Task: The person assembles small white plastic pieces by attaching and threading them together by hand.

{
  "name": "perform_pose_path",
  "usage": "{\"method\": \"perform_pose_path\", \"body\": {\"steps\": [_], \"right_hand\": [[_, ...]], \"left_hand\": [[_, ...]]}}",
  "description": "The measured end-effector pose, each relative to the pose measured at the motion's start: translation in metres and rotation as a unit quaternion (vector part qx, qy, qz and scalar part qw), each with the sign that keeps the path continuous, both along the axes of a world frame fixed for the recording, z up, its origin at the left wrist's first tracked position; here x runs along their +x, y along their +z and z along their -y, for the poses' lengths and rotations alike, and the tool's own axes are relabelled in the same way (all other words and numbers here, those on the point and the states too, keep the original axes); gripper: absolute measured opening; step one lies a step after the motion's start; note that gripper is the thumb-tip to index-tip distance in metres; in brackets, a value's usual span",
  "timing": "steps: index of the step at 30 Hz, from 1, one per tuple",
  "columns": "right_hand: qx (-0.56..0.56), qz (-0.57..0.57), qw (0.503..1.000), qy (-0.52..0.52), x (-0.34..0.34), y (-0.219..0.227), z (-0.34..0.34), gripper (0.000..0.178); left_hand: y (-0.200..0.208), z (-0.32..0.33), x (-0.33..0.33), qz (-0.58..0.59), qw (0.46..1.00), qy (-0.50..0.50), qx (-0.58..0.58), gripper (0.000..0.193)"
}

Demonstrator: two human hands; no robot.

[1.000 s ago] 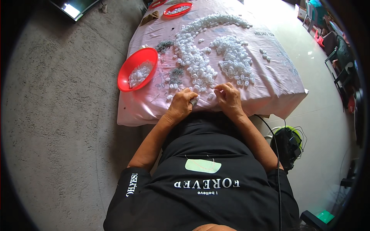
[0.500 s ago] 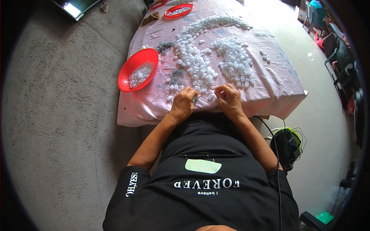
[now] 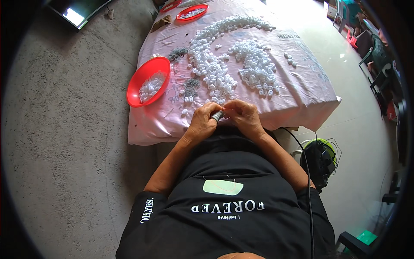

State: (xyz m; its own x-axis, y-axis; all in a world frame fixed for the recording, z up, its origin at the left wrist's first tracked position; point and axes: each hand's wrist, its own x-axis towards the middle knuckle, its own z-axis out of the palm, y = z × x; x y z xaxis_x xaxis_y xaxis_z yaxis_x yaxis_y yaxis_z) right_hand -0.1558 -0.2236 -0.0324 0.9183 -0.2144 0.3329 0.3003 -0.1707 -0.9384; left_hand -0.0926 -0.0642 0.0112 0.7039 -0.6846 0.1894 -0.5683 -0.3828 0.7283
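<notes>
My left hand and my right hand meet fingertip to fingertip at the table's near edge, both with fingers pinched. What lies between the fingertips is too small to make out. A small grey ribbed thing shows at my left fingers; whether it is held or wrapped round a finger I cannot tell. Just beyond my hands spreads a long heap of small white oval plastic pieces. A second heap of white pieces lies to its right. Small thin grey pieces form a pile left of the long heap.
A red bowl with white pieces stands at the table's left edge. More grey pieces lie beyond it. A red plate is at the far end. The pink cloth covers the table. A black cable runs along my right side.
My right hand has moved left to meet my left hand, where before the two were apart. The whole view has shifted slightly.
</notes>
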Motion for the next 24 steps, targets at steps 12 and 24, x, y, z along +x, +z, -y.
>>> {"method": "perform_pose_path", "body": {"steps": [12,24], "right_hand": [[0.325,-0.127,0.931,0.107,-0.011,0.002,0.004,0.020],[0.286,-0.122,0.944,0.112,-0.009,-0.004,0.001,0.024]], "left_hand": [[-0.001,0.000,-0.002,-0.259,0.956,0.046,-0.131,0.013],[-0.027,-0.001,0.002,-0.492,0.819,0.015,-0.295,0.013]]}}
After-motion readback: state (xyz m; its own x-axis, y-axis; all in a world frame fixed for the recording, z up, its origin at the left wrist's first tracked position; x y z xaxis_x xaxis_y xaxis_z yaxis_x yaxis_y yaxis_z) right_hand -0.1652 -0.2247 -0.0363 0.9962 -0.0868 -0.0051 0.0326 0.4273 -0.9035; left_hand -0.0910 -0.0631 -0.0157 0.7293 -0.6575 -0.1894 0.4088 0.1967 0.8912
